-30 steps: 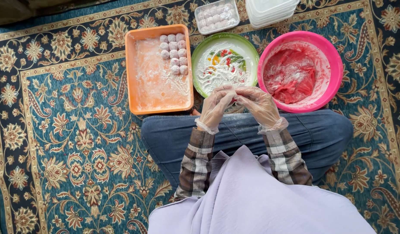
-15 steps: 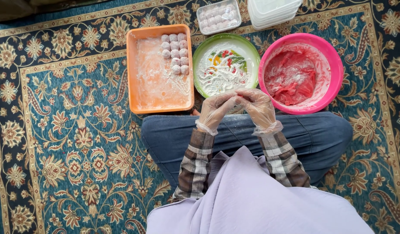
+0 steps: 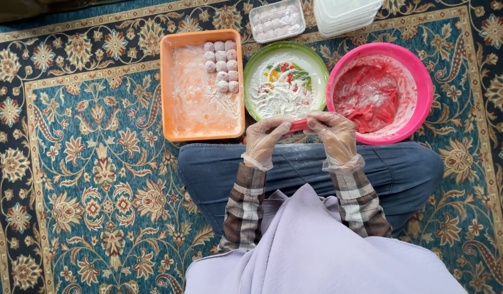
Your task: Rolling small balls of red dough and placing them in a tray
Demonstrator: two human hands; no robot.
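- The left hand (image 3: pixel 264 139), in a thin clear plastic glove, has its fingers curled inward and pinches the left end of a small flattened piece of red dough (image 3: pixel 298 125).
- The right hand (image 3: pixel 334 135), gloved the same way, pinches the right end of that piece with thumb and fingertips, so the dough spans the gap between the two hands.
- The red dough is held in the air just above the near rim of a round green plate (image 3: pixel 322 65), in front of the person's lap.
- That plate carries a layer of white flour with red, yellow and green marks showing through.
- To the right of the plate, touching or nearly touching it, stands a round pink plastic bowl (image 3: pixel 423 81) holding a mass of red dough (image 3: pixel 366 95) dusted with white flour.
- To the left of the plate lies a rectangular orange plastic tray (image 3: pixel 165 87), floury inside, with a cluster of small pale flour-coated balls (image 3: pixel 221 65) packed in its far right corner.
- Beyond the plate sits a clear rectangular plastic box (image 3: pixel 277 20) filled with more pale balls, and beside it a stack of empty clear plastic containers (image 3: pixel 344 13).
- Everything rests on a blue patterned carpet (image 3: pixel 88 179) with floral ornaments.
- The person sits cross-legged in blue jeans (image 3: pixel 219 171), with plaid sleeves (image 3: pixel 245 209) and a lilac cloth (image 3: pixel 317 250) hanging in front.
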